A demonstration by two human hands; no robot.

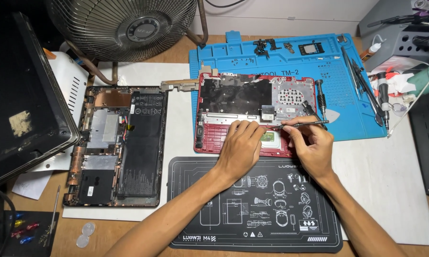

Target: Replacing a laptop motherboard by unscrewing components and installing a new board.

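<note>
A red laptop palmrest shell [209, 138] lies face down, half on the blue silicone repair mat [276, 59]. My left hand [240, 147] rests flat on its lower middle, fingers pressing near the trackpad board [269, 138]. My right hand [309, 145] pinches a thin metal tool [302, 124], held nearly level, its tip pointing left toward the shell beside my left fingertips. What the tip touches is hidden by my fingers.
An opened black laptop base [117, 147] with its battery lies to the left. A black printed mat [255, 209] sits under my forearms. Screwdrivers and tweezers [367, 90] lie on the blue mat's right. A fan [124, 24] stands behind, a dark lid [19, 90] far left.
</note>
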